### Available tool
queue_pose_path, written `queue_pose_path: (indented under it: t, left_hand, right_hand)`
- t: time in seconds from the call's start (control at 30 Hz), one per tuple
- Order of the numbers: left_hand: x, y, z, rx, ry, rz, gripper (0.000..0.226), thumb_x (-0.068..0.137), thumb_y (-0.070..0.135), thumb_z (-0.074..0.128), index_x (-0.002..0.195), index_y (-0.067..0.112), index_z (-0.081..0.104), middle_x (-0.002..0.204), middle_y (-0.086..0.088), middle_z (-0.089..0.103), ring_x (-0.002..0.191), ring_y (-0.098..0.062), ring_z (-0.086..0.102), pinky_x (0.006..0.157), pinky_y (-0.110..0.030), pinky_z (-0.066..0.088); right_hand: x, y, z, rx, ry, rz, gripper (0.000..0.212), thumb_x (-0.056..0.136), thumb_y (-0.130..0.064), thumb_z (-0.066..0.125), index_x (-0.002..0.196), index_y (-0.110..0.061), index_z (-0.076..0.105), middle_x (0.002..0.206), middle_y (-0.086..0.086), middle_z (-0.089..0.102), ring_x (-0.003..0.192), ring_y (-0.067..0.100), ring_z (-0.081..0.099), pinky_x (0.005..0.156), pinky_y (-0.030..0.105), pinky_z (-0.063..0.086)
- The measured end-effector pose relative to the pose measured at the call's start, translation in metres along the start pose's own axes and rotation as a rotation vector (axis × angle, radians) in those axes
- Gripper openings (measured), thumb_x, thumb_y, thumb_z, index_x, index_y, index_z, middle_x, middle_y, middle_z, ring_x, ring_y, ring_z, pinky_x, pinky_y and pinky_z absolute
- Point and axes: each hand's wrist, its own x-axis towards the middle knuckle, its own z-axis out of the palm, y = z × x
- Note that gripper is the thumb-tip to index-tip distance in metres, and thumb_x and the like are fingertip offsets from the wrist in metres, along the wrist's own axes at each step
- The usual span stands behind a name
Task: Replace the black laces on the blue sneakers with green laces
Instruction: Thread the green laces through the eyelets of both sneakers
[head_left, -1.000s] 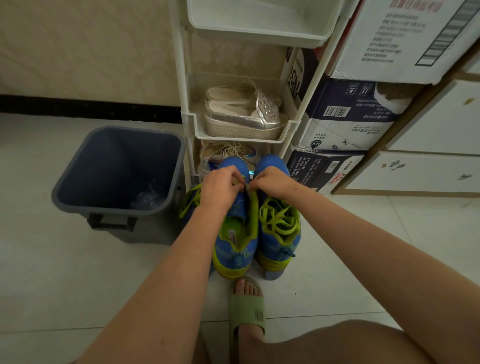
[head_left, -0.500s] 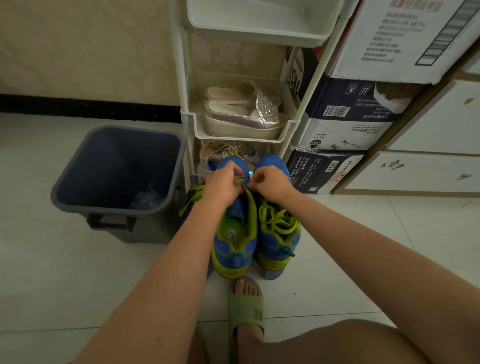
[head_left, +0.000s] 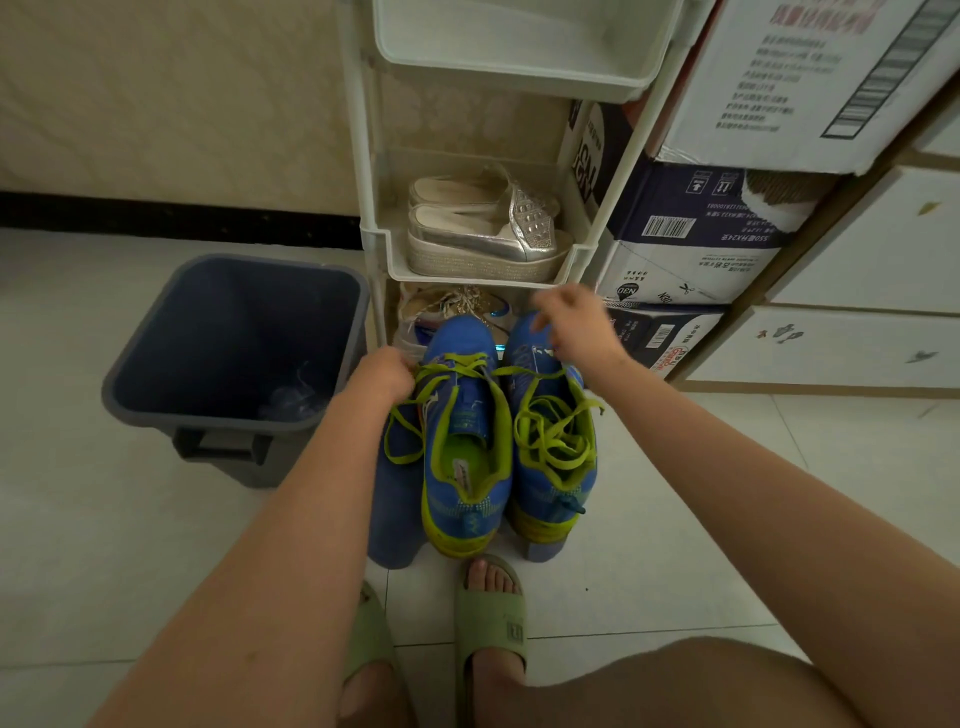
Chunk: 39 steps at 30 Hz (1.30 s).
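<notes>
Two blue sneakers with yellow-green trim stand side by side on the floor, toes away from me. The left sneaker (head_left: 462, 447) has a green lace (head_left: 457, 364) threaded through its front eyelets only. My left hand (head_left: 384, 376) is closed on one end of that lace, at the shoe's left side. The other end runs right across the right sneaker (head_left: 550, 467) to my right hand (head_left: 571, 327), which is raised over that shoe's toe and pinches it. A loose green lace (head_left: 556, 431) lies piled in the right sneaker's opening. No black lace is visible.
A dark grey bin (head_left: 156, 364) stands to the left, touching a white shoe rack (head_left: 376, 244) that holds silver sandals (head_left: 488, 234). Stacked cardboard boxes (head_left: 691, 234) and white drawers (head_left: 857, 343) fill the right. My feet in green slippers (head_left: 493, 629) rest just behind the sneakers.
My hands were together over the left sneaker's front eyelets. They have pulled apart, left hand to the left and right hand up and right, drawing the green lace taut across both shoes.
</notes>
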Motion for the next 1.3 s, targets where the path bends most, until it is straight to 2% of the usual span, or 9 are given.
queue_pose_path:
  t: [0.1, 0.2, 0.4, 0.53, 0.63, 0.8, 0.93, 1.17, 1.3]
  left_hand:
    - [-0.004, -0.001, 0.004, -0.036, 0.033, 0.056, 0.043, 0.091, 0.007, 0.054, 0.134, 0.016, 0.052, 0.135, -0.014, 0.053, 0.122, -0.031, 0.051, 0.099, -0.036, 0.041]
    - [-0.006, 0.001, 0.003, -0.127, 0.091, 0.107, 0.034, 0.089, 0.006, 0.059, 0.121, 0.018, 0.063, 0.127, -0.011, 0.060, 0.116, -0.028, 0.056, 0.099, -0.036, 0.044]
    - [-0.007, 0.005, 0.004, -0.273, 0.153, 0.147, 0.019, 0.085, 0.002, 0.066, 0.101, 0.008, 0.072, 0.110, -0.010, 0.068, 0.105, -0.023, 0.062, 0.093, -0.031, 0.047]
    - [-0.004, 0.010, 0.001, -0.515, 0.183, 0.165, 0.030, 0.089, -0.010, 0.048, 0.105, 0.005, 0.069, 0.110, -0.013, 0.068, 0.107, -0.023, 0.062, 0.096, -0.031, 0.048]
    - [0.000, 0.013, -0.006, -0.639, 0.217, 0.138, 0.035, 0.093, -0.007, 0.038, 0.110, 0.004, 0.066, 0.113, -0.012, 0.067, 0.108, -0.022, 0.061, 0.096, -0.031, 0.047]
    - [0.007, 0.004, 0.001, -0.354, 0.235, -0.012, 0.036, 0.093, 0.004, 0.047, 0.127, 0.006, 0.057, 0.133, -0.015, 0.055, 0.124, -0.030, 0.050, 0.103, -0.034, 0.039]
    - [0.006, -0.001, 0.011, -0.393, 0.119, -0.092, 0.042, 0.085, 0.005, 0.063, 0.126, 0.000, 0.055, 0.124, -0.022, 0.059, 0.115, -0.035, 0.056, 0.101, -0.040, 0.045]
    - [0.007, 0.002, 0.009, -0.817, 0.034, -0.147, 0.062, 0.078, 0.000, 0.072, 0.135, 0.002, 0.048, 0.128, -0.019, 0.057, 0.113, -0.034, 0.058, 0.100, -0.040, 0.047]
    - [0.002, 0.007, 0.008, -0.866, -0.039, -0.086, 0.045, 0.080, 0.001, 0.070, 0.124, 0.005, 0.059, 0.116, -0.010, 0.063, 0.104, -0.022, 0.060, 0.088, -0.026, 0.046]
  right_hand:
    - [0.002, 0.017, 0.017, -0.604, -0.297, -0.177, 0.025, 0.091, -0.033, 0.057, 0.099, -0.012, 0.068, 0.092, 0.003, 0.067, 0.084, 0.017, 0.057, 0.075, 0.033, 0.052]
    - [-0.001, 0.019, 0.021, -0.858, -0.322, -0.219, 0.019, 0.089, -0.031, 0.059, 0.102, -0.022, 0.070, 0.108, 0.005, 0.066, 0.116, 0.025, 0.042, 0.094, 0.044, 0.045]
    - [-0.003, 0.015, 0.015, -0.714, -0.028, -0.164, 0.019, 0.093, -0.022, 0.053, 0.100, -0.011, 0.067, 0.103, 0.011, 0.066, 0.103, 0.028, 0.058, 0.079, 0.037, 0.047]
    - [-0.001, 0.005, 0.000, -0.379, 0.332, -0.100, 0.022, 0.097, -0.015, 0.037, 0.105, -0.005, 0.056, 0.109, 0.012, 0.059, 0.099, 0.029, 0.054, 0.075, 0.035, 0.040]
    - [-0.002, 0.002, -0.003, -0.227, 0.453, -0.112, 0.021, 0.100, -0.018, 0.033, 0.100, -0.007, 0.051, 0.108, 0.011, 0.056, 0.102, 0.028, 0.051, 0.079, 0.039, 0.041]
    - [-0.004, 0.014, 0.012, -0.576, 0.037, -0.229, 0.032, 0.093, -0.016, 0.047, 0.123, -0.006, 0.055, 0.127, 0.013, 0.051, 0.123, 0.030, 0.028, 0.100, 0.034, 0.024]
    - [-0.006, 0.019, 0.021, -0.662, -0.168, -0.317, 0.033, 0.091, -0.016, 0.054, 0.123, -0.017, 0.060, 0.121, 0.004, 0.058, 0.119, 0.028, 0.030, 0.099, 0.031, 0.029]
    - [-0.010, 0.026, 0.028, -0.823, -0.195, -0.342, 0.017, 0.092, -0.023, 0.059, 0.103, -0.017, 0.070, 0.105, 0.003, 0.064, 0.114, 0.027, 0.034, 0.093, 0.033, 0.034]
    - [-0.009, 0.026, 0.022, -0.818, -0.184, -0.306, 0.021, 0.093, -0.027, 0.056, 0.103, -0.015, 0.070, 0.099, 0.006, 0.065, 0.111, 0.029, 0.035, 0.093, 0.037, 0.035]
